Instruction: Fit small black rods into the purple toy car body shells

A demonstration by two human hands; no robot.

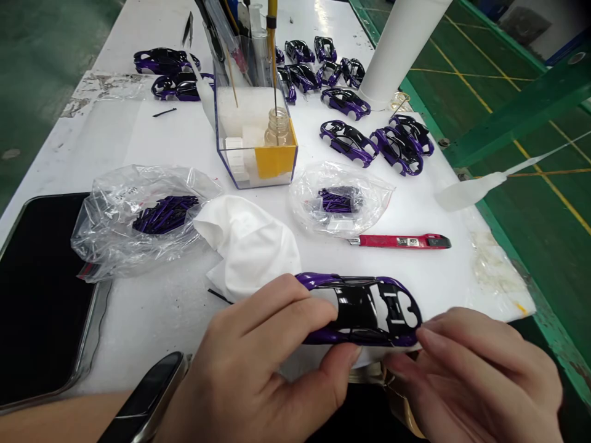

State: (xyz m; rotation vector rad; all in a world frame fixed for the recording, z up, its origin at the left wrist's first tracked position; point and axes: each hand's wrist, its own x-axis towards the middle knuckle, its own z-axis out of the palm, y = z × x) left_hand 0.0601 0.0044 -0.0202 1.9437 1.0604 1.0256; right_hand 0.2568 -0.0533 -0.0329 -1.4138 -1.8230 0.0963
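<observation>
A purple and black toy car body (364, 307) is held level just above the near edge of the white table (157, 141). My left hand (263, 363) grips its left end, thumb below and fingers over the top. My right hand (480, 375) pinches the car's right end with curled fingers. A dark watch sits on my left wrist.
Several more purple car bodies (351, 141) lie at the back. Two clear bags of small purple parts (164, 212) (339, 200), a white cloth (249, 246), a red utility knife (401, 241), a clear tool box (256, 132), a white roll (399, 49) and a black tray (37, 295) surround the hands.
</observation>
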